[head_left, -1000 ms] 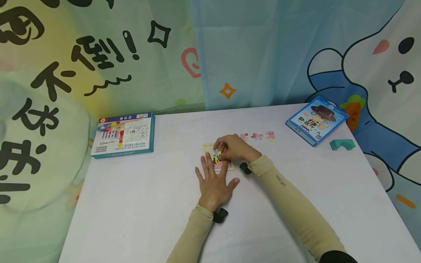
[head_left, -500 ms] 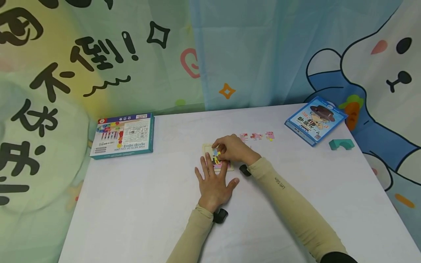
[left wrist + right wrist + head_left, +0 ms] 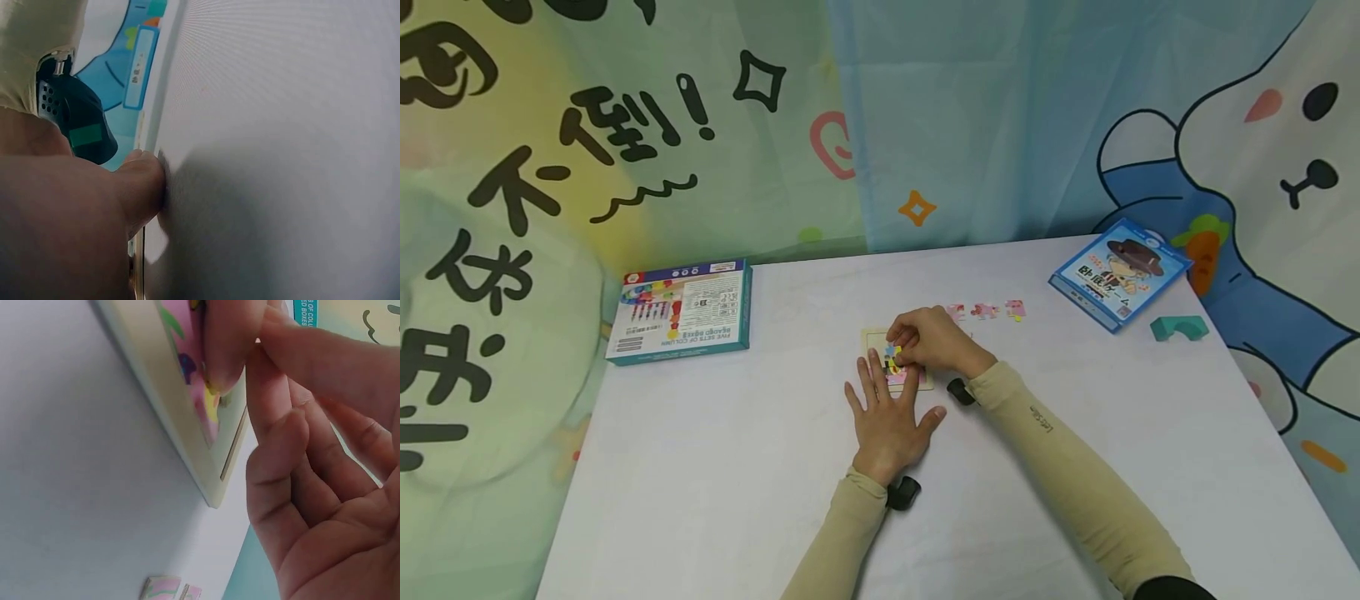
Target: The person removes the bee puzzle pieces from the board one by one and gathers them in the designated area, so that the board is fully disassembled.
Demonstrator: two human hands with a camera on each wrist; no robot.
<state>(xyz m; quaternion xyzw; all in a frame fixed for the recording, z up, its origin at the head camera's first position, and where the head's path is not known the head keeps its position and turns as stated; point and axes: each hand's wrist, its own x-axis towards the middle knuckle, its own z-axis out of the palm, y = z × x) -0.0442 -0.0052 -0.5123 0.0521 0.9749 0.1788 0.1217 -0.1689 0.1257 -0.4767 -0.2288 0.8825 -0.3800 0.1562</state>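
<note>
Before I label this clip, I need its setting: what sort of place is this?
Probably an indoor play corner or a small recording set: a white-topped table stands before a cartoon-printed backdrop, and a small puzzle frame lies on it.

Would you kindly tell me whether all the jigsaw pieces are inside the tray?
No, several pink jigsaw pieces lie on the white tabletop, outside the tray.

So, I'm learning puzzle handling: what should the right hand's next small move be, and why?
Probably press the puzzle pieces lightly: the right hand has a fingertip at them inside the frame, whose near edge the left hand partly covers.
</note>
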